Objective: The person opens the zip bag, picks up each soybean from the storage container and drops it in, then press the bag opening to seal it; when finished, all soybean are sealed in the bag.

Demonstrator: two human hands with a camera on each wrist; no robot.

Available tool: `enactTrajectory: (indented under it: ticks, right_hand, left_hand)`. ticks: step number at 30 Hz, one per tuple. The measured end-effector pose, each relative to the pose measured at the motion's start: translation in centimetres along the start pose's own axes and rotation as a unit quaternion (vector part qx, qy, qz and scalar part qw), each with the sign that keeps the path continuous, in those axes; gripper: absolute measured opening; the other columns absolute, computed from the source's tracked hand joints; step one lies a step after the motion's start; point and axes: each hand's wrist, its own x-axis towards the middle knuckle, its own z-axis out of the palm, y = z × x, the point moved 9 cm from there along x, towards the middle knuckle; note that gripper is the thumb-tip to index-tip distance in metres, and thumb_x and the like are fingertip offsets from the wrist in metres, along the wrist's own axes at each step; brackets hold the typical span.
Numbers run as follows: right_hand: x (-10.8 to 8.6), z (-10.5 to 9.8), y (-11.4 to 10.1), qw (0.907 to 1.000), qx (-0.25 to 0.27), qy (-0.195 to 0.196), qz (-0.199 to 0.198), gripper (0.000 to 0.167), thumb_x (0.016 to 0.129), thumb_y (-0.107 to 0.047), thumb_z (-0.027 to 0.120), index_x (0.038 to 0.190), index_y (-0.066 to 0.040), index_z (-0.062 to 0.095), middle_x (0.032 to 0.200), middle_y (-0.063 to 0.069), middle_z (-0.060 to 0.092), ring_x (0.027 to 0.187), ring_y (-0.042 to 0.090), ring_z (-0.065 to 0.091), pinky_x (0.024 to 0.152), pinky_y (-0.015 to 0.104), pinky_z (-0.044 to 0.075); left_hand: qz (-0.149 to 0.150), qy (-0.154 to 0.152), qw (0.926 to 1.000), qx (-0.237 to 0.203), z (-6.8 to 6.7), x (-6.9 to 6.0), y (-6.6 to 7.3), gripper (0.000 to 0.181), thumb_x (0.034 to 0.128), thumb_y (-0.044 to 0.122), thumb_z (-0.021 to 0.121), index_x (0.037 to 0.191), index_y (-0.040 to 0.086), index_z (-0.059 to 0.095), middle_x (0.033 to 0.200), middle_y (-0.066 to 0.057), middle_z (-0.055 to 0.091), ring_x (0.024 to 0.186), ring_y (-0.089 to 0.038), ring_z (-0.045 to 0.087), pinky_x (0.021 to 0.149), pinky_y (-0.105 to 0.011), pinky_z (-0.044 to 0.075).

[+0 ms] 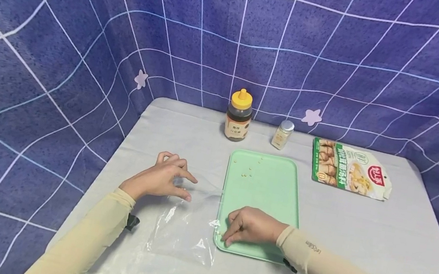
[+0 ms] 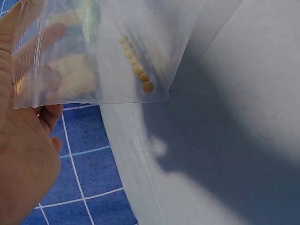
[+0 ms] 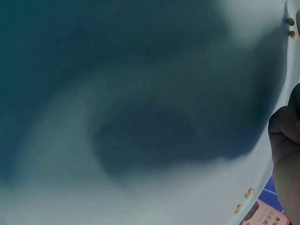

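1. Right grip [image 1: 251,226]: over the near left corner of a green tray [image 1: 275,187]; fingers bent, tips drawn close together and angled down. Whether anything is pinched between them cannot be told.
2. Beans [image 3: 292,34], two, pale, small: just left of the right fingertips, inside the tray's left rim; the right grip is the nearer hand.
3. Bag, clear plastic [image 1: 187,231]: left of the right grip, alongside that rim; its zip strip [image 2: 38,61] lies by the left palm.
4. Left grip [image 1: 163,178]: at the bag's far end; thumb and forefinger well parted, pointing toward the tray. Whether other fingers pinch the film is unclear.
5. Row of beans [image 2: 137,69]: inside the bag, strung in a slanting line, beyond the left fingers.
6. Loose beans [image 1: 244,175]: ahead of the right grip, scattered over the tray's far half; the tray's long axis runs away from the person.
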Motion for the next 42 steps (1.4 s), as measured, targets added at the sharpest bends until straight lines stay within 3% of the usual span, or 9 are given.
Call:
enactTrajectory:
  ticks: [9, 13, 16, 20, 24, 27, 32, 42]
  right_hand:
    - [0.1, 0.4, 0.1, 0.9990, -0.045, 0.001, 0.000, 0.014, 0.082, -0.029, 0.083, 0.095, -0.024, 0.084, 0.066, -0.016, 0.049, 0.060, -0.002, 0.031, 0.053, 0.015, 0.030]
    - [0.3, -0.4, -0.3, 0.9997, -0.020, 0.011, -0.005, 0.011, 0.084, -0.027, 0.082, 0.094, -0.023, 0.084, 0.069, -0.017, 0.053, 0.061, -0.002, 0.036, 0.054, 0.016, 0.035]
    - [1.1, -2.2, -1.3, 0.9995, 0.007, 0.030, -0.012, 0.010, 0.085, -0.023, 0.082, 0.095, -0.020, 0.083, 0.071, -0.016, 0.055, 0.062, 0.000, 0.042, 0.057, 0.019, 0.040]
    - [2.9, -5.7, -3.2, 0.9954, -0.005, 0.090, -0.034, 0.012, 0.086, -0.020, 0.082, 0.098, -0.018, 0.083, 0.073, -0.015, 0.054, 0.065, 0.002, 0.048, 0.060, 0.022, 0.044]
    - [5.0, -9.1, -5.1, 0.9819, -0.041, 0.179, -0.048, 0.013, 0.088, -0.019, 0.081, 0.100, -0.017, 0.083, 0.073, -0.015, 0.052, 0.066, 0.003, 0.049, 0.061, 0.024, 0.044]
    - [6.4, -10.5, -6.2, 0.9732, -0.053, 0.217, -0.054, 0.012, 0.089, -0.020, 0.080, 0.100, -0.017, 0.083, 0.071, -0.015, 0.052, 0.065, 0.004, 0.047, 0.060, 0.024, 0.042]
    - [7.7, -11.3, -7.1, 0.9696, -0.045, 0.231, -0.066, 0.012, 0.089, -0.018, 0.080, 0.100, -0.015, 0.083, 0.070, -0.014, 0.053, 0.063, 0.004, 0.048, 0.058, 0.024, 0.042]
    - [7.9, -11.0, -6.6, 0.9714, -0.034, 0.229, -0.053, 0.013, 0.087, -0.017, 0.082, 0.100, -0.014, 0.083, 0.069, -0.013, 0.054, 0.064, 0.005, 0.048, 0.059, 0.025, 0.042]
  left_hand:
    - [0.000, -0.004, 1.0000, 0.002, 0.1, 0.1, -0.1, 0.055, 0.0768, 0.065, 0.077, 0.115, 0.026, 0.079, 0.089, 0.004, 0.056, 0.087, -0.010, 0.037, 0.102, -0.049, 0.014]
    - [0.001, -0.004, 1.0000, 0.003, 0.1, 0.1, -0.1, 0.056, 0.0763, 0.067, 0.077, 0.115, 0.026, 0.079, 0.089, 0.004, 0.057, 0.087, -0.009, 0.038, 0.101, -0.049, 0.014]
    - [0.001, -0.002, 1.0000, 0.003, 0.0, 0.1, -0.1, 0.054, 0.0758, 0.064, 0.079, 0.114, 0.026, 0.079, 0.089, 0.005, 0.057, 0.087, -0.009, 0.038, 0.102, -0.049, 0.014]
    - [-0.002, 0.000, 1.0000, 0.004, -0.1, 0.1, -0.1, 0.052, 0.0748, 0.060, 0.082, 0.113, 0.025, 0.079, 0.088, 0.005, 0.057, 0.086, -0.010, 0.038, 0.102, -0.049, 0.014]
    - [-0.003, -0.006, 1.0000, 0.007, 0.1, 0.1, 0.1, 0.051, 0.0757, 0.060, 0.082, 0.114, 0.026, 0.079, 0.089, 0.004, 0.057, 0.086, -0.010, 0.038, 0.102, -0.049, 0.014]
    - [0.002, -0.008, 0.9999, 0.010, 0.1, 0.2, 0.2, 0.052, 0.0765, 0.063, 0.079, 0.115, 0.028, 0.078, 0.089, 0.003, 0.057, 0.086, -0.010, 0.038, 0.102, -0.049, 0.015]
    - [0.010, -0.002, 0.9999, 0.008, 0.0, 0.2, 0.4, 0.055, 0.0763, 0.065, 0.078, 0.116, 0.028, 0.078, 0.089, 0.004, 0.057, 0.085, -0.009, 0.039, 0.102, -0.047, 0.015]
    - [0.008, -0.004, 0.9999, 0.006, 0.0, 0.2, 0.6, 0.053, 0.0757, 0.063, 0.080, 0.116, 0.028, 0.078, 0.088, 0.010, 0.053, 0.086, -0.009, 0.041, 0.103, -0.048, 0.015]
